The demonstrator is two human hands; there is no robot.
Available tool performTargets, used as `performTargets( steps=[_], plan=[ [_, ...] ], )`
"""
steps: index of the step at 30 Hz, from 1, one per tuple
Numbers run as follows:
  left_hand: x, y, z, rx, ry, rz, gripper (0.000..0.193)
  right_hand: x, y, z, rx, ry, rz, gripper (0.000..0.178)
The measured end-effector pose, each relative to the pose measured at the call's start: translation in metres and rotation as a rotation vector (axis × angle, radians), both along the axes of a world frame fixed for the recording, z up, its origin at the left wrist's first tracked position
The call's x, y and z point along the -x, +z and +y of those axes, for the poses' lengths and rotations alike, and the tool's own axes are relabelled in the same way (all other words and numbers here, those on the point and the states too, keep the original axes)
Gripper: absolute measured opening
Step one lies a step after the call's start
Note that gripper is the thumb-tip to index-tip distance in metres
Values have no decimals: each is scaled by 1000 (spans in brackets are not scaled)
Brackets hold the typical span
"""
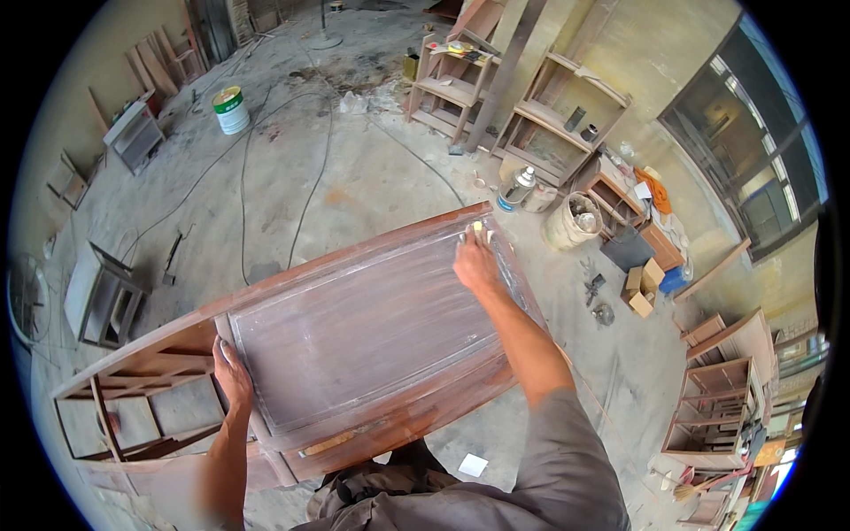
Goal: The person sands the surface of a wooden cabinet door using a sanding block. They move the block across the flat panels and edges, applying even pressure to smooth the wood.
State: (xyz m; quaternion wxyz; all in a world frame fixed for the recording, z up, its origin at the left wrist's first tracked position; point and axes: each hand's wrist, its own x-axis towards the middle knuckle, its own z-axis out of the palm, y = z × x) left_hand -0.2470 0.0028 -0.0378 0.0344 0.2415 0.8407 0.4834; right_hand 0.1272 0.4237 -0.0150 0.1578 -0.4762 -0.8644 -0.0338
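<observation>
A large reddish-brown wooden cabinet [354, 327] lies before me, with a framed panel dusted in whitish powder. My right hand [476, 258] is at the panel's far right corner, its fingers closed on a small pale yellow pad [478, 227] pressed to the moulding. The pad is mostly covered by the fingers, so its exact kind does not show. On the left, my left hand [232, 373] grips the crosspiece [257, 416] between the panel and the open compartments. Some of its fingertips are hidden.
Black cables [310, 190] run over the concrete floor beyond the cabinet. A white-and-green bucket [231, 111] stands far left. Near the far right corner are a metal can [516, 188] and a dirty pail [571, 221]. Unfinished shelves [456, 88] and a cardboard box [644, 288] lie along the right.
</observation>
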Motion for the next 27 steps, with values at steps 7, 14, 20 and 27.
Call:
performTargets(
  steps=[7,14,20,27],
  plan=[
    [9,2,-26,32,73,13,49,32,42,-23,370,-32,54,56],
    [-10,43,-7,50,169,-116,43,48,-19,-44,47,150,-6,56],
    [-4,21,-10,-129,166,-143,49,253,26,-292,207,756,181,61],
    [-1,15,-24,-167,139,-147,58,203,22,-235,190,774,-53,58]
  ],
)
